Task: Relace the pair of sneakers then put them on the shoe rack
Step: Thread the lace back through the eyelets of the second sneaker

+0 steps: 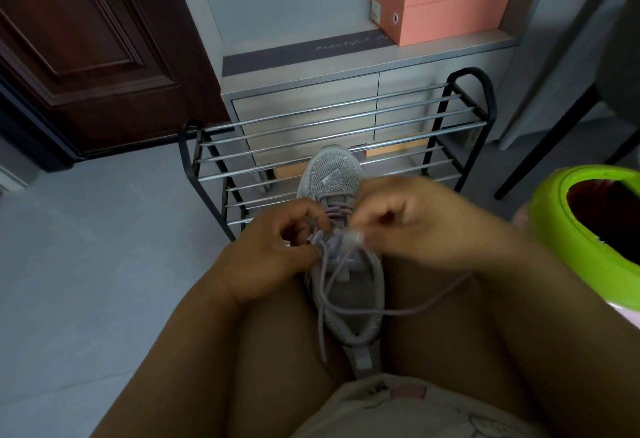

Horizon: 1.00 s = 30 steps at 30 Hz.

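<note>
Your grey mesh sneaker [341,195] lies lengthwise between your knees, toe pointing away from you at the shoe rack [332,146], heel toward your lap. Your left hand [277,247] curls at the sneaker's left side, fingers pinching the lilac lace [323,299] near the eyelets. Your right hand [408,219], blurred, hovers over the tongue with fingertips closed on the other lace end, whose loose length trails across your right thigh. The rack has black tube ends and shiny metal bars; the sneaker's trim glitters.
</note>
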{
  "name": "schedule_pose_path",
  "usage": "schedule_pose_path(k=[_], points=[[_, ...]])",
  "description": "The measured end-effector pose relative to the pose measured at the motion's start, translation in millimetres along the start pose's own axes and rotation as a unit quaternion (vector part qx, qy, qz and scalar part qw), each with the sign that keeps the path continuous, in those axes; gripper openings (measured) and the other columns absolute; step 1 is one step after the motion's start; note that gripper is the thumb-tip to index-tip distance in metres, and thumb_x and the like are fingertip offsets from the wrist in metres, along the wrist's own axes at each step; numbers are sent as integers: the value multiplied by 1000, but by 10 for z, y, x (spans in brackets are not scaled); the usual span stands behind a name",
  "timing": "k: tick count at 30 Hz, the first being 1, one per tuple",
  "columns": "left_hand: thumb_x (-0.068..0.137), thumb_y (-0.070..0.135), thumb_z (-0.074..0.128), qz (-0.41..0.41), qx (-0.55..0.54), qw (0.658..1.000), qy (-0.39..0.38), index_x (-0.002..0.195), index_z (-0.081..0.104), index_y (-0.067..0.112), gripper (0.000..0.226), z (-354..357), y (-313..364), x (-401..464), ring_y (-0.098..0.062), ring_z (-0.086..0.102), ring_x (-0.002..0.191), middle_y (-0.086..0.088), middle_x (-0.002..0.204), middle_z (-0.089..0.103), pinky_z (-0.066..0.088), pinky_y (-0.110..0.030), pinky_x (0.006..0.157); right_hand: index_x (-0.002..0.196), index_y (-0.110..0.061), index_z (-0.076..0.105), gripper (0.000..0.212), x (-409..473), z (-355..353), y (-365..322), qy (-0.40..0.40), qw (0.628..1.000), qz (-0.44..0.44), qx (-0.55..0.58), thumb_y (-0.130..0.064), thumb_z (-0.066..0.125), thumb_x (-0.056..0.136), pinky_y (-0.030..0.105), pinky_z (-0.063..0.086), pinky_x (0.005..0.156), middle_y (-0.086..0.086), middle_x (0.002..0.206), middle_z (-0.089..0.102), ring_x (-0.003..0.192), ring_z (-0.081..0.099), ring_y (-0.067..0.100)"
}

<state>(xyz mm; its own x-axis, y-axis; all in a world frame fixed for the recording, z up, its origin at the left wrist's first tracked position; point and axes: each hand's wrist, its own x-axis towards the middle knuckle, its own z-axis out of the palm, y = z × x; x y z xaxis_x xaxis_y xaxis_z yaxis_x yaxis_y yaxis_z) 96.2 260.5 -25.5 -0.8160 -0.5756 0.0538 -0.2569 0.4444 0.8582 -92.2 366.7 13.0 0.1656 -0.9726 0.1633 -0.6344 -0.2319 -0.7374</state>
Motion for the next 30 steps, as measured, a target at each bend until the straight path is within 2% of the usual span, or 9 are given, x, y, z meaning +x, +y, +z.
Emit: schedule_pose_path(k=[4,7,9,14,18,21,26,28,30], points=[[80,29,55,-4,-23,1000,7,81,65,20,14,3,60,14,-34,52,73,-16,74,52,43,-48,69,65,-13,65,24,-3,-125,161,188,971,85,119,-36,65,74,17,39,56,9,63,57,60,49,13],[79,54,50,20,82,996,7,73,67,19,39,44,142,66,-19,52,66,-9,73,57,43,-33,62,75,-9,66,36,-16,-82,218,115,981,112,108,-44,65,66,27,42,60,19,71,61,62,51,17],[75,62,56,6,156,988,-3,70,68,27,37,82,186,90,-12,50,69,-1,79,55,40,-26,57,82,-16,66,34,-14,-41,232,37,989,125,75,-44,74,65,31,42,59,11,73,60,62,51,13],[74,42,74,-25,215,976,-11,69,64,40,11,186,236,102,1,42,89,15,97,41,42,-13,74,92,-30,59,41,6,25,287,-27,990,139,-25,-33,85,61,30,43,63,-8,82,52,69,47,4],[72,33,77,-7,47,999,10,70,70,27,9,68,291,59,1,50,79,1,87,51,40,-9,67,96,-28,56,44,-3,25,289,-3,991,136,-16,-22,85,62,24,38,59,-9,80,49,66,45,4],[66,33,78,10,-136,991,-14,73,71,8,27,-37,218,5,-27,55,80,-13,82,53,47,-35,74,99,-27,55,47,-13,20,309,14,989,145,-5,-19,83,63,20,37,57,-11,78,48,63,44,1],[56,25,75,41,-345,938,-2,56,65,14,15,-158,140,-50,-10,52,74,2,72,52,46,-20,68,107,-27,51,53,-2,35,332,29,985,171,15,-15,80,64,21,45,65,-9,88,50,75,52,5],[57,24,61,31,-252,967,18,52,63,21,6,-219,153,-25,-5,52,71,8,68,53,44,-16,65,119,-29,47,64,13,41,324,13,983,182,25,-16,79,65,21,49,70,-6,99,51,85,56,7],[69,31,58,29,-54,998,33,56,63,20,17,-186,203,19,-4,50,68,6,68,52,40,-13,64,128,-30,41,74,20,38,300,-6,981,189,30,-16,79,66,23,53,74,-5,105,51,89,58,8]])
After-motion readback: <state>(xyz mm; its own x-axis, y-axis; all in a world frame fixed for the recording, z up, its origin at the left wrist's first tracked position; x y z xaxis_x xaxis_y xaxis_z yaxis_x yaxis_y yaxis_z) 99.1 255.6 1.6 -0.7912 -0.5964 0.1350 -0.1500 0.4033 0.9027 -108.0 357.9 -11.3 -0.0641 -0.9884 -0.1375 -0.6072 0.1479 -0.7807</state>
